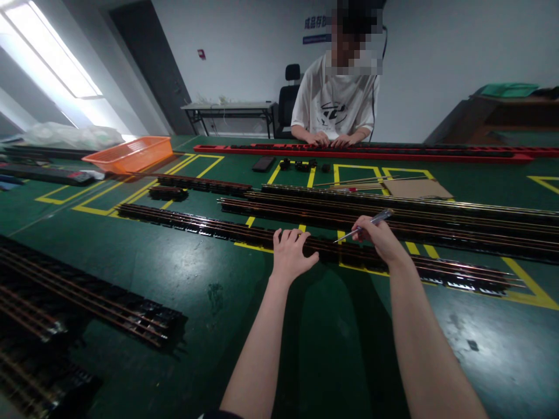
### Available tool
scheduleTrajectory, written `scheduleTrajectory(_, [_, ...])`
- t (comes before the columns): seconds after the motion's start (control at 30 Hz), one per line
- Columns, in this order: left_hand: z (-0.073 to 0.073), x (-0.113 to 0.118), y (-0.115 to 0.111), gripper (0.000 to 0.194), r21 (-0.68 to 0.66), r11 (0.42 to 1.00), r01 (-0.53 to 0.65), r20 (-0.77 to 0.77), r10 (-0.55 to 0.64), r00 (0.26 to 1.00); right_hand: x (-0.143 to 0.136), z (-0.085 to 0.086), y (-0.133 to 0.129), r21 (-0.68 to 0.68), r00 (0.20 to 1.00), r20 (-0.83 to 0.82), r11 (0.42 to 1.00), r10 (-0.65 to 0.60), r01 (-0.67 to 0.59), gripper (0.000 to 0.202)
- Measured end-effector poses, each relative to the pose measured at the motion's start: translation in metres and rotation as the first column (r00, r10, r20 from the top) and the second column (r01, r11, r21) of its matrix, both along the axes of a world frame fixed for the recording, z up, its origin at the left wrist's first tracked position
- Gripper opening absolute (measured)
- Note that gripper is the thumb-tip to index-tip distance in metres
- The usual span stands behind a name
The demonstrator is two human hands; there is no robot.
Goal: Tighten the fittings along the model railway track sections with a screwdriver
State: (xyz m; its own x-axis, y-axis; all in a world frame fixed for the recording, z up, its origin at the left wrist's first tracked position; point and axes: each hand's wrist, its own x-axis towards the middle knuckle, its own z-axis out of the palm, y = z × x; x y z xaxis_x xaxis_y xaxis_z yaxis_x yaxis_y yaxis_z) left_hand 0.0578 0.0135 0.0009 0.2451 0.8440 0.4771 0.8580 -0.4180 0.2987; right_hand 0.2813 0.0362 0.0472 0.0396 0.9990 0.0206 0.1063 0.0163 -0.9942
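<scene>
Bundles of dark strips [96, 291] lie toward the tabletop's [174, 372] near left; farther back, toward its far left corner, sits an orange basket [128, 156]. Mid-tabletop runs one long bundle [332, 250], the left hand [292, 254] open with fingers spread at it, the right hand [376, 237] gripping a screwdriver [383, 215] angled toward it.

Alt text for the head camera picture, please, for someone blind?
The wearer's right hand holds a screwdriver, its tip at a long black rod-lined strip; the left hand spreads over the strip's near edge. Across the green table, a co-worker's hands are at a red tray.
</scene>
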Motion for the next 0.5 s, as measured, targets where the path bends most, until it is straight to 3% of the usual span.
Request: scheduleTrajectory(0.5, [-0.0045, 0.0035, 0.0016, 0.034, 0.053, 0.998, -0.026, -0.057, 0.029, 0.998, 0.0005, 0.0004, 0.0009, 0.016, 1.000, 0.009, 1.000, 0.009, -0.009, 0.021])
